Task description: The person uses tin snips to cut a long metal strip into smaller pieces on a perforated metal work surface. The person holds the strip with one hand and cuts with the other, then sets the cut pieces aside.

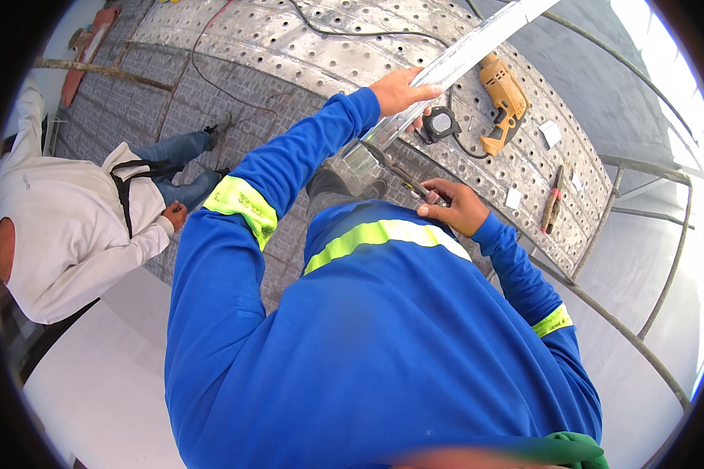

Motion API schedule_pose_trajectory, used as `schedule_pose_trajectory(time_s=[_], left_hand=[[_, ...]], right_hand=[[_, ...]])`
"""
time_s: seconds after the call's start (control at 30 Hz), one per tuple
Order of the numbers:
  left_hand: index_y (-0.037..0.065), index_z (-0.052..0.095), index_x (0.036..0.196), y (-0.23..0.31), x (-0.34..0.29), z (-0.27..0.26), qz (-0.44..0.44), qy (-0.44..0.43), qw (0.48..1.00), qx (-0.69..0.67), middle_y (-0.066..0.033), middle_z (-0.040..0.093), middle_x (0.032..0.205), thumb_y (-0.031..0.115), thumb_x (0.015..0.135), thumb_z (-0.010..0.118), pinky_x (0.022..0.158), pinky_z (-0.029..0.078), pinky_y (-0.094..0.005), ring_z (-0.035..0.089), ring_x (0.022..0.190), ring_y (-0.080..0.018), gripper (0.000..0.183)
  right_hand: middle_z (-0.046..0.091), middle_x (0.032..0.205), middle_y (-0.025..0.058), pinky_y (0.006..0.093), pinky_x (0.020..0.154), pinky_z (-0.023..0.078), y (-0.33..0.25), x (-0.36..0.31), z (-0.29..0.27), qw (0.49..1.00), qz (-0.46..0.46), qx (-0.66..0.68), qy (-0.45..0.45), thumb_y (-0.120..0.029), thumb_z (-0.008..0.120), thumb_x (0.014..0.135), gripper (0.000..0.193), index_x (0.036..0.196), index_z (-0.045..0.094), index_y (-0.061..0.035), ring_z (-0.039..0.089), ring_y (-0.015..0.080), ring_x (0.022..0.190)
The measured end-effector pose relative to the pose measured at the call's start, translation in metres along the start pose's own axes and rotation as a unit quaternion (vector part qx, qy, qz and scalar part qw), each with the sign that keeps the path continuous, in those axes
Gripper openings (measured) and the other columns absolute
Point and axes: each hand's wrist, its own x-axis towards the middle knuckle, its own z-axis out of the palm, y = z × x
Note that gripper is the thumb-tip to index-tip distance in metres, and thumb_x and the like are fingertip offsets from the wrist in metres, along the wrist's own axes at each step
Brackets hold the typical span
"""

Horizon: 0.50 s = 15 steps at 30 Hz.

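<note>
Left hand (401, 94) wrapped around long silver sheet-metal profile (481, 48), thumb on top; profile slants from upper right, over the platform edge, down to lower end in front of the person. Right hand (463, 209) closed on handle end of dark, slim metal hand tool (392, 166), its tip at the profile's lower end; touching or not, cannot tell. Just beside left hand: black-and-grey tape measure (441, 123). Further right: yellow-orange power drill (505, 100), then red-and-black-handled tool (553, 200), all on perforated grey metal platform (360, 59). Far left: person in white long-sleeved top (78, 227).
</note>
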Motion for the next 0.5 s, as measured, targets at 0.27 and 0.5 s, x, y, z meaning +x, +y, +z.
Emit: schedule_pose_trajectory(time_s=[0.27,0.5], left_hand=[[0.002,0.048,0.132,-0.0011,0.0016,-0.0010,0.029,0.001,0.999,0.043,-0.0116,0.065,0.085,0.031,0.099,0.062,0.052,0.057,-0.0332,0.067,0.060,-0.0174,0.046],[0.003,0.049,0.133,-0.0025,0.0032,0.0045,0.039,0.021,0.999,0.022,-0.0106,0.064,0.085,0.030,0.100,0.061,0.051,0.057,-0.0325,0.066,0.058,-0.0165,0.044]], right_hand=[[0.067,0.086,0.0065,0.0288,0.071,0.048,-0.0008,-0.0012,-0.0009,0.999,-0.003,-0.033,0.020,-0.039,0.085,0.079,0.063,0.122,0.066,0.0039,0.057,0.0114,0.078],[0.069,0.085,0.0077,0.0296,0.066,0.048,-0.0058,0.0054,-0.0008,0.996,-0.041,-0.059,0.051,-0.041,0.087,0.076,0.068,0.122,0.067,0.0045,0.058,0.0123,0.071]])
